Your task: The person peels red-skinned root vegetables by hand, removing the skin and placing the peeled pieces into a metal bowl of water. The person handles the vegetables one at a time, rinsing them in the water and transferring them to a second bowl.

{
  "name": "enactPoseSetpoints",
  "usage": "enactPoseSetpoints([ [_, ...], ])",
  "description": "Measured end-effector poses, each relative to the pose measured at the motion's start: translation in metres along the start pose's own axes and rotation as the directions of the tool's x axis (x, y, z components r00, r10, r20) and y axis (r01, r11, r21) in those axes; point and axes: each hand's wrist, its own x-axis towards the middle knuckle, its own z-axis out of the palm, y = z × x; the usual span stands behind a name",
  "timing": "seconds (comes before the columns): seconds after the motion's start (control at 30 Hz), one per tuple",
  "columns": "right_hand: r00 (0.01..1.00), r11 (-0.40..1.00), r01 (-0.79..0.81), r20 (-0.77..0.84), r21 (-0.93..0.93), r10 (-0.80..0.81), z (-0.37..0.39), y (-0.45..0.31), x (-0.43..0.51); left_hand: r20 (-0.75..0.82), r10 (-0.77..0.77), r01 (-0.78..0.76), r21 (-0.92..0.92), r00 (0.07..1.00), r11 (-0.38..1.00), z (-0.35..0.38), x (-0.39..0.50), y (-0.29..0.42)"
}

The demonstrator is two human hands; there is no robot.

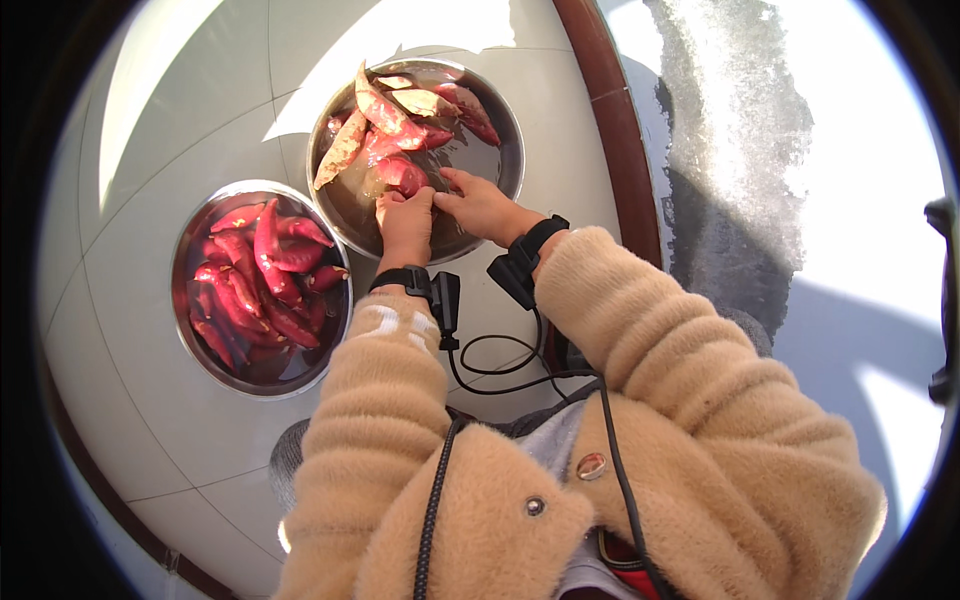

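Observation:
A wet red sweet potato (pixel 403 175) is at the near side of a round metal basin (pixel 513 131) of murky water. My left hand (pixel 405 229) holds it by its near end, fingers and thumb pinched there. Just to the right, my right hand (pixel 481 208) is over the water, thumb and forefinger apart, the thumb close to my left thumb. Nothing shows in its grasp, though the far fingers are partly hidden. Behind my hands, several sweet potatoes (pixel 384 109) are heaped in the basin, some coated with pale dirt, such as one long one (pixel 342 150) leaning on the left wall.
A second metal basin (pixel 180 300) stands at the left, with several clean-looking red sweet potatoes (pixel 279 259) in water. Both basins rest on pale floor tiles (pixel 142 360). A dark red edging strip (pixel 611 120) runs along the right. Black cables (pixel 495 390) hang from my wrist devices.

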Motion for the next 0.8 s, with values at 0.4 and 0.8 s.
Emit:
enactPoseSetpoints([
  [0.4,0.995,0.922,-0.035,0.103,0.386,-0.005,-0.014,-0.033,0.003,0.624,-0.148,0.285,-0.124,0.767,0.95,-0.006,-0.03,0.031],
  [0.8,0.97,0.99,0.041,-0.232,-0.133,-0.072,0.002,-0.044,0.021,0.309,0.351,-0.465,0.669,0.884,0.58,0.01,-0.032,0.029],
])
